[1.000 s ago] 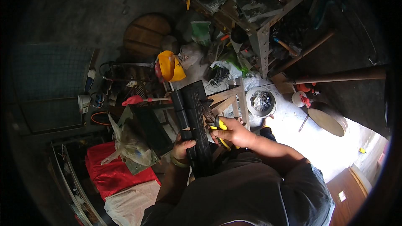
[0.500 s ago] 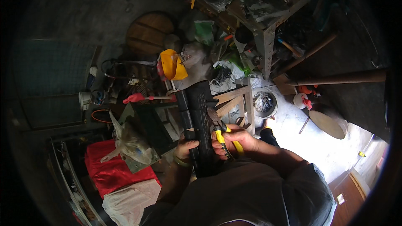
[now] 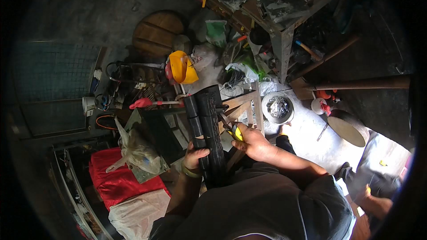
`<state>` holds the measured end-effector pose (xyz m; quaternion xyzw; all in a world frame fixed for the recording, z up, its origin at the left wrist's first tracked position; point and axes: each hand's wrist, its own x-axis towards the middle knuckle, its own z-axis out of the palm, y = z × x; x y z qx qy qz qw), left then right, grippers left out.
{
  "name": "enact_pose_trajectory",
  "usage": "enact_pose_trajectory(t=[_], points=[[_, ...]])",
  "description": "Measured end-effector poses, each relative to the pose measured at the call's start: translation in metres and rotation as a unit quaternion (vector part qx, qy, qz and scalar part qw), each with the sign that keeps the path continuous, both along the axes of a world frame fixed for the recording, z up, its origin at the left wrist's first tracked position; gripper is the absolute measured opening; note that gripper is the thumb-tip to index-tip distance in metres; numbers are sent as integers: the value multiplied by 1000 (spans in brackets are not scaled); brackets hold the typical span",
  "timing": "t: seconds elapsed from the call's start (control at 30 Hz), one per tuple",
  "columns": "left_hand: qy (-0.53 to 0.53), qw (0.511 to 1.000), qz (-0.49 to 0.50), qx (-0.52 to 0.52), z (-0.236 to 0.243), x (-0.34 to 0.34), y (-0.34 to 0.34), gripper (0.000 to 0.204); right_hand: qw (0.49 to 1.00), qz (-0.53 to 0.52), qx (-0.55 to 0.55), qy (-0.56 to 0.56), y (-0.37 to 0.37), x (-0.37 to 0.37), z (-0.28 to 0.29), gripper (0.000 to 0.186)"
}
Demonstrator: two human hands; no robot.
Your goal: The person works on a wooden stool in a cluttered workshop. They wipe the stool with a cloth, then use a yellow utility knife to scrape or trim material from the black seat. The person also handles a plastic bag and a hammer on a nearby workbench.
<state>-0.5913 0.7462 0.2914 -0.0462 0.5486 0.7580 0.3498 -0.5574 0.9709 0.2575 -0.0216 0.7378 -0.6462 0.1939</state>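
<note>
A long black piece [image 3: 212,120], made of two rounded lengths side by side, stands up in front of my body; I cannot tell its exact kind. My left hand [image 3: 195,156] is closed round its left side, thumb across the front. My right hand [image 3: 259,144] grips the yellow handles of the pliers [image 3: 237,131], beside the right side of the black piece. The pliers' dark jaws point up and left at its right edge, close to a small part sticking out there. I cannot make out whether the jaws pinch it.
A wooden frame [image 3: 257,106] stands just beyond the black piece. Right of it is a round bucket [image 3: 278,108] holding metal bits. A plastic bag [image 3: 141,153] and red cloth [image 3: 106,173] lie left. Another person's hand [image 3: 376,204] shows at the lower right.
My right hand has turned over, knuckles up, and the pliers' jaws have come to the black piece's right edge. My left hand keeps its hold. Another person has come into view at lower right.
</note>
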Motion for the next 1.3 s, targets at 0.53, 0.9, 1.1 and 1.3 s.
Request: enact_pose_trajectory(t=[0.53,0.9,1.1,1.3], points=[[-2,999,14,-29,-5,0,1,53,978,-85,122,143,-16,8,-15,53],[-6,1000,7,-21,-2,-2,6,54,924,-172,250,234,-30,-3,-18,53],[-21,1000,12,-9,-4,-1,2,52,885,-218,299,283,-38,-9,-31,58],[-28,999,6,23,2,-3,5,40,877,-229,295,303,-43,-10,-39,55]])
